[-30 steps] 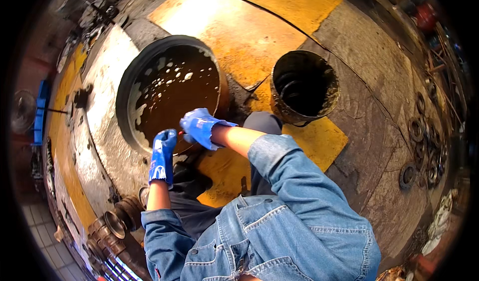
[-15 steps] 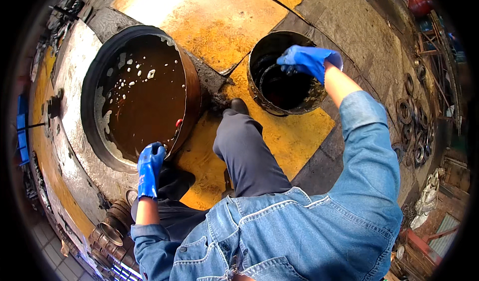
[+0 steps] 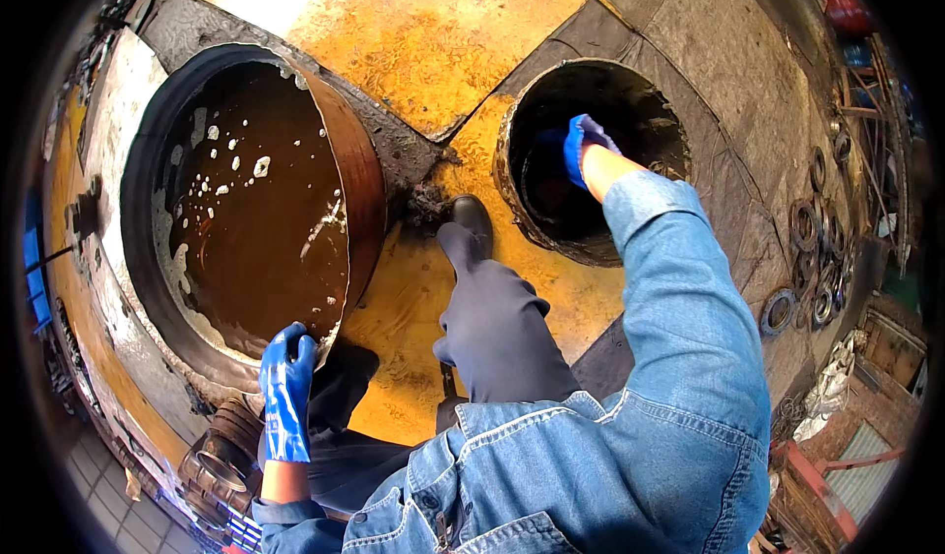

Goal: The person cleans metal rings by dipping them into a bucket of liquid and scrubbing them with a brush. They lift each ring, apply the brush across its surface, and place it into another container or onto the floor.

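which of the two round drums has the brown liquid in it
The big drum by the left hand, which rests on its rim: brown, foam-flecked liquid fills it. The smaller dark bucket, where the right hand reaches in, shows no such liquid.

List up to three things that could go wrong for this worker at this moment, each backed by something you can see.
1. The right hand reaches deep into the dark bucket, contents unseen; it might meet something sharp.
2. The left hand braces on the big drum's rim; brown foamy liquid could slop over it.
3. Leaning over stained yellow floor, a foot may slip.
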Available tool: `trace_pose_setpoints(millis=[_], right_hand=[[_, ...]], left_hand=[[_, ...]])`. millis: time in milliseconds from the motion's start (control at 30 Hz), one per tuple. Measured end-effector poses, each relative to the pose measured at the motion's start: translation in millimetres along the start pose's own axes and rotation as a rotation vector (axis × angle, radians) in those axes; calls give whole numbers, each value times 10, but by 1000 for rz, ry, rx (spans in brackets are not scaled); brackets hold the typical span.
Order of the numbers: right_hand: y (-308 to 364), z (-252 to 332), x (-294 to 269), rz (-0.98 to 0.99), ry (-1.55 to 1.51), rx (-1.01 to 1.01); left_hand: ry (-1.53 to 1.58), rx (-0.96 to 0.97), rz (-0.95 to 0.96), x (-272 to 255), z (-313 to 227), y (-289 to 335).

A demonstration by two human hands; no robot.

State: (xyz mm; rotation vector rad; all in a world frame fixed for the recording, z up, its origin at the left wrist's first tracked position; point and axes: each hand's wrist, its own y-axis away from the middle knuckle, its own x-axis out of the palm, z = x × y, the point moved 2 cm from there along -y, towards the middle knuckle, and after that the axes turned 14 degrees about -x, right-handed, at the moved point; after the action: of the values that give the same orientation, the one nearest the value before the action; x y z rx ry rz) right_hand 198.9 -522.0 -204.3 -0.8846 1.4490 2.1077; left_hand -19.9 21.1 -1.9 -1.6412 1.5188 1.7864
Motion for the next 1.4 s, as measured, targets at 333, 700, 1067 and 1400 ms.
trace_pose_setpoints(millis=[333, 700, 1067, 1400], right_hand=[[520, 378, -323, -222, -705, 411], [1894, 509, -872, -380, -8, -101], [1823, -259, -314, -530, -1938, 535], [2319, 219, -1451, -423, -2199, -342]], left_hand=[[111, -131, 7, 48, 47, 9], [102, 40, -158, 27, 5, 74], [64, 59, -203, 75, 93, 17], [150, 53, -76, 109, 125, -113]])
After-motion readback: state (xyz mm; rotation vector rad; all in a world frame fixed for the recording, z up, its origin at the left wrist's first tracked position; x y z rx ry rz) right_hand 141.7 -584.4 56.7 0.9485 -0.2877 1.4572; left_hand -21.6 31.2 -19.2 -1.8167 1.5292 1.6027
